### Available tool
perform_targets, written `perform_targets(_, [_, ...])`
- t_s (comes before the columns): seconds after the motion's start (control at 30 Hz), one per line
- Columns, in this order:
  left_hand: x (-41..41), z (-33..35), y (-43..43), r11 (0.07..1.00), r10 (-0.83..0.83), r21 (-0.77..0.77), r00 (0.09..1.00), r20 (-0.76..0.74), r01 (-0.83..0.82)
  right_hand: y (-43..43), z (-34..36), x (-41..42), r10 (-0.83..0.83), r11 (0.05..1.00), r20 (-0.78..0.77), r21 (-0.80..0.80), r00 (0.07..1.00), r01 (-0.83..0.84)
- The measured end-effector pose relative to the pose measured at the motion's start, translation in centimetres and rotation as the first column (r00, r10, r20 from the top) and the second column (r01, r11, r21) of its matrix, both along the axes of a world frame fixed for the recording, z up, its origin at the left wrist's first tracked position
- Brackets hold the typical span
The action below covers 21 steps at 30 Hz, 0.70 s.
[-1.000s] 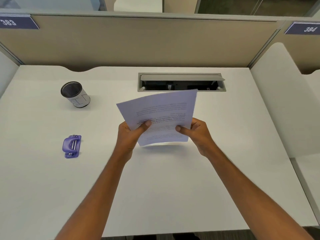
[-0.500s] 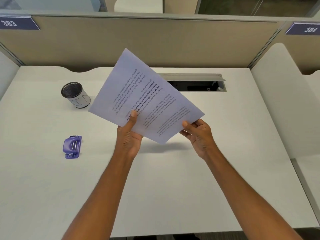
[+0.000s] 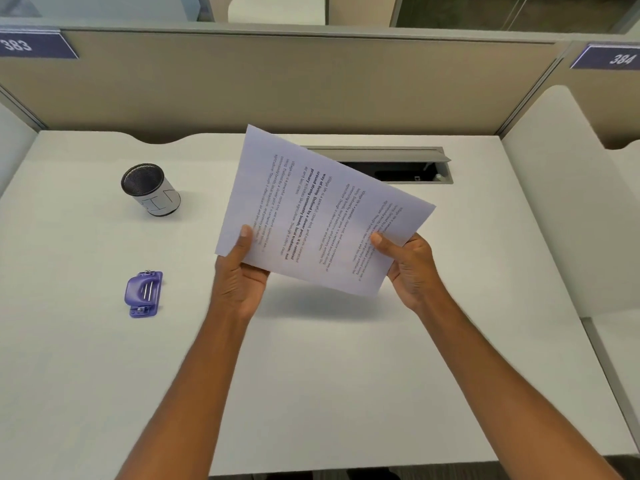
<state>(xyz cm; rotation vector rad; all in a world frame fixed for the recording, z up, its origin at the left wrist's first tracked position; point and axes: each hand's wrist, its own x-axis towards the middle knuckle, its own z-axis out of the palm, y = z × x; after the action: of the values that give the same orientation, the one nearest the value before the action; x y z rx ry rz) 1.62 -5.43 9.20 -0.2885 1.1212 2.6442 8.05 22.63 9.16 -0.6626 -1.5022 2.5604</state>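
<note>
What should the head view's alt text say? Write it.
A person holds printed paper tilted above a white desk, pinching its near edge at both ends. A purple hole punch and a mesh cup sit at left.

The sheet of paper is white with a faint lilac cast, crossed by rows of black print — a few lines bold. The desk under it is plain white. At the left, the hole punch is violet with two silver bars; farther off, the cup shows black mesh inside and a white wrap with thin dark lines. The far partition is beige, its number plates navy with white digits, the cable hatch grey.
</note>
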Motion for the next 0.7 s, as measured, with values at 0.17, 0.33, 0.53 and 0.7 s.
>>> perform_targets(0.17, [-1.4, 0.1, -3.7, 0.943, -0.169, -0.294, 0.985, -0.017, 0.157, 2.8, 0.2, 0.4, 0.052, 0.992, 0.028, 0.110, 0.998, -0.055])
perform_targets(0.33, [-2.1, 0.5, -3.9, 0.760, -0.425, -0.555, 0.905, -0.032, 0.338, 3.7, 0.2, 0.7, 0.142, 0.952, 0.057, 0.266, 0.988, -0.152])
perform_targets(0.53, [-1.3, -0.8, -3.0, 0.724, -0.370, -0.647, 0.926, -0.068, 0.242, 3.5, -1.0, 1.1, 0.151, 0.920, 0.110, 0.349, 0.982, -0.180])
perform_targets(0.7, [0.1, -2.4, -2.5, 0.735, -0.313, -0.651, 0.947, -0.077, 0.190, 3.1, -2.7, 1.5, 0.125, 0.918, 0.154, 0.356, 0.980, -0.173])
